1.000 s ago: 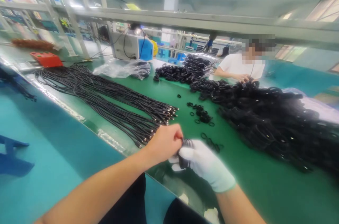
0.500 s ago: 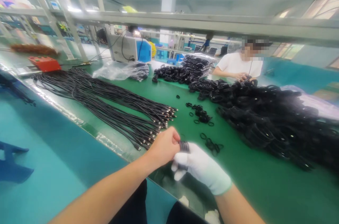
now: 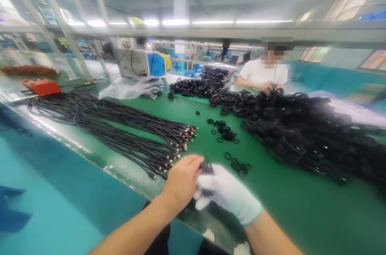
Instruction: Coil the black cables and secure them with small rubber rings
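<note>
Several black loops (image 3: 207, 168) sit clamped in the gloved right hand (image 3: 230, 191), bare left hand (image 3: 182, 179) right alongside, can't tell its finger grip tbh.

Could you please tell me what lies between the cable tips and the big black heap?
In the head view, small black rings lie there on the green tabletop, partly clustered.

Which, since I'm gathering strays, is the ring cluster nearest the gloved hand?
The small ring cluster beyond the right hand; the larger cluster lies farther back.
</note>
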`<state>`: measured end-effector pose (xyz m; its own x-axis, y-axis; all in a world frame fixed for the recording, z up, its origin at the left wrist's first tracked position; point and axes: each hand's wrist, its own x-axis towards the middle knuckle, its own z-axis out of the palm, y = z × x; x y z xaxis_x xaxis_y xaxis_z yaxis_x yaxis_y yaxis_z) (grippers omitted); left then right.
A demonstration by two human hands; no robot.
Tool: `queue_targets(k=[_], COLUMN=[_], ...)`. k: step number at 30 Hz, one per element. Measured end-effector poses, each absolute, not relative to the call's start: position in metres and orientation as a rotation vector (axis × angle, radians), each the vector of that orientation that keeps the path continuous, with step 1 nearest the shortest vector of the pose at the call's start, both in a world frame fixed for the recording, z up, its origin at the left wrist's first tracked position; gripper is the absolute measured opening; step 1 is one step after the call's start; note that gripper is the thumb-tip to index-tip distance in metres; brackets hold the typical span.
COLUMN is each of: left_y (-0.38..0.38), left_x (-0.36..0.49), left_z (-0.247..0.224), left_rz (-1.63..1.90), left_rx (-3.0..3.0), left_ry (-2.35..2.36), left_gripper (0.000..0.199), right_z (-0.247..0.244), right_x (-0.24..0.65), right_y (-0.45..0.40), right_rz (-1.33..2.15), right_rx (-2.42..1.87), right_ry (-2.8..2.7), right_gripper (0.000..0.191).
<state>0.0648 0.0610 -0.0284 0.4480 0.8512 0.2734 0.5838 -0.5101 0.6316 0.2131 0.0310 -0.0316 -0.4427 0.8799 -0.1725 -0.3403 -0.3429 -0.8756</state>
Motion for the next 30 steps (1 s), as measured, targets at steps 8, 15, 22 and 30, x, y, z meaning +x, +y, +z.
queue_targets(k=[8, 15, 22, 30], left_y=[0.140, 0.158, 0.144, 0.085], left_x=[0.104, 0.171, 0.109, 0.092], left_z=[-0.011, -0.049, -0.027, -0.038], left_rz=[0.504, 0.504, 0.606, 0.742], left_rx=[2.167, 2.096, 1.749, 1.177], left_ry=[0.823, 0.832, 0.853, 0.824], left_gripper=[0.016, 0.007, 0.019, 0.025], right_z=[-0.026, -0.029, -0.023, -0.037], right_x=[0.236, 0.253, 0.250, 0.222], right_y=[0.037, 0.037, 0.045, 0.051], right_rz=[2.082, 1.980, 1.589, 1.346], right_rx=[-0.574, -0.550, -0.912, -1.139], right_ry=[-0.877, -0.808, -0.731, -0.822], right_gripper=[0.037, 0.042, 0.036, 0.046])
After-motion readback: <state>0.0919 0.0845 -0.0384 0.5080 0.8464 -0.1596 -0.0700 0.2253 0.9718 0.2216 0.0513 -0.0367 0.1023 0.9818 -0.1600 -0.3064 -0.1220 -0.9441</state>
